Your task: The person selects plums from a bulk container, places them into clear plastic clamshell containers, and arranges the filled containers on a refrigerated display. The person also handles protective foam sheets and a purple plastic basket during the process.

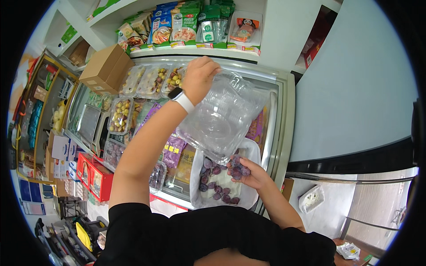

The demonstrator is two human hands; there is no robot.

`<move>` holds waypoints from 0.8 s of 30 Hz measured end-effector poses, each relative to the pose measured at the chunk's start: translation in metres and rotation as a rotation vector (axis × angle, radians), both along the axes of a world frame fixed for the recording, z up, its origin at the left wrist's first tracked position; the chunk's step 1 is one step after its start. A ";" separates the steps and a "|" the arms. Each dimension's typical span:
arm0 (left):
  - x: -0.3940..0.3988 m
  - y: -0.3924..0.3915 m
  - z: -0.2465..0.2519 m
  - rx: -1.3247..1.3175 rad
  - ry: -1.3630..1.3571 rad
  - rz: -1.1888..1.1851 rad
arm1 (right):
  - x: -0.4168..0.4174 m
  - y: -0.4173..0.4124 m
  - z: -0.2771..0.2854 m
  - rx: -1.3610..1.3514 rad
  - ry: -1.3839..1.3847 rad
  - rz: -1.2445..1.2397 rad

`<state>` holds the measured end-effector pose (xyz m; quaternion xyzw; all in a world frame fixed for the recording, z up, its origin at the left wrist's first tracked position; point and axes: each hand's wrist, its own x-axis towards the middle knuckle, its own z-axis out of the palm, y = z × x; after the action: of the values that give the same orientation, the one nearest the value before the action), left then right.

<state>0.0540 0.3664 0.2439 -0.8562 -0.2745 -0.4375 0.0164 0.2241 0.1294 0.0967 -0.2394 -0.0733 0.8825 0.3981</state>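
My left hand [201, 78], wearing a watch with a white band, grips the far edge of a stack of clear plastic clamshell containers [219, 116]. The stack leans over a glass-topped chest freezer [281, 109]. Several dark purple plums [240, 168] are clutched in my right hand [255, 175], close to the stack's near corner. Below that hand, more plums [218, 189] lie in a white-lined box [248, 199], with the pale lining showing between them. The stack hides part of the box's far end.
Filled clear containers of jujubes [120, 114] and plums [157, 176] stand on the freezer's left half, near a cardboard box [106, 68] and a scale [91, 123]. A shelf [199, 51] of packaged food runs behind. A red gift box [95, 176] is at left.
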 end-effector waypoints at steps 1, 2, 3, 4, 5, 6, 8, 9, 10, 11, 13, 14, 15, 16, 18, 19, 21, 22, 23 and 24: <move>0.008 -0.002 0.001 0.025 0.012 -0.007 | -0.002 0.004 0.007 0.029 -0.030 0.004; 0.015 0.001 -0.002 0.029 -0.008 -0.015 | -0.004 0.008 0.016 0.058 -0.060 0.008; 0.017 0.006 -0.005 0.036 -0.012 -0.012 | -0.004 0.012 0.025 0.090 -0.090 0.015; 0.018 0.012 -0.008 0.048 -0.015 -0.006 | -0.002 0.016 0.034 0.127 -0.133 0.024; 0.019 0.019 -0.009 0.060 -0.018 0.000 | 0.001 0.020 0.043 0.164 -0.175 0.032; 0.021 0.024 -0.007 0.104 -0.049 0.051 | 0.005 0.025 0.051 0.199 -0.221 0.037; 0.024 0.035 -0.008 0.081 -0.019 0.015 | 0.018 0.038 0.062 0.335 -0.315 0.004; 0.028 0.041 -0.011 0.070 -0.010 -0.004 | 0.025 0.048 0.065 0.403 -0.367 -0.014; 0.032 0.044 -0.016 0.073 0.009 -0.033 | 0.031 0.063 0.067 0.438 -0.426 -0.043; 0.035 0.045 -0.023 0.052 0.038 -0.038 | 0.034 0.079 0.075 0.390 -0.403 -0.075; 0.044 0.047 -0.038 0.011 0.097 -0.064 | 0.034 0.123 0.067 0.326 -0.332 -0.162; 0.046 0.050 -0.047 -0.031 0.109 -0.068 | 0.032 0.150 0.052 0.284 -0.294 -0.170; 0.049 0.054 -0.058 -0.064 0.136 -0.072 | 0.030 0.177 0.029 0.243 -0.259 -0.182; 0.052 0.055 -0.068 -0.105 0.151 -0.078 | 0.027 0.202 0.003 0.109 -0.235 -0.198; 0.064 0.055 -0.075 -0.138 0.165 -0.105 | 0.030 0.232 -0.055 -0.045 -0.307 -0.207; 0.067 0.054 -0.073 -0.134 0.169 -0.114 | 0.028 0.243 -0.076 -0.126 -0.335 -0.206; 0.062 0.056 -0.071 -0.215 0.241 -0.110 | 0.019 0.244 -0.096 -0.159 -0.382 -0.179; 0.057 0.058 -0.070 -0.257 0.283 -0.117 | 0.018 0.244 -0.101 -0.154 -0.375 -0.183; 0.053 0.060 -0.068 -0.299 0.324 -0.126 | 0.019 0.248 -0.104 -0.115 -0.378 -0.166; 0.051 0.058 -0.066 -0.397 0.369 -0.132 | 0.023 0.246 -0.108 -0.092 -0.382 -0.154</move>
<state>0.1046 0.4244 0.1782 -0.9238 -0.2908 -0.2121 -0.1304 0.2472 0.3758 -0.0113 -0.4250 -0.0885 0.7905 0.4320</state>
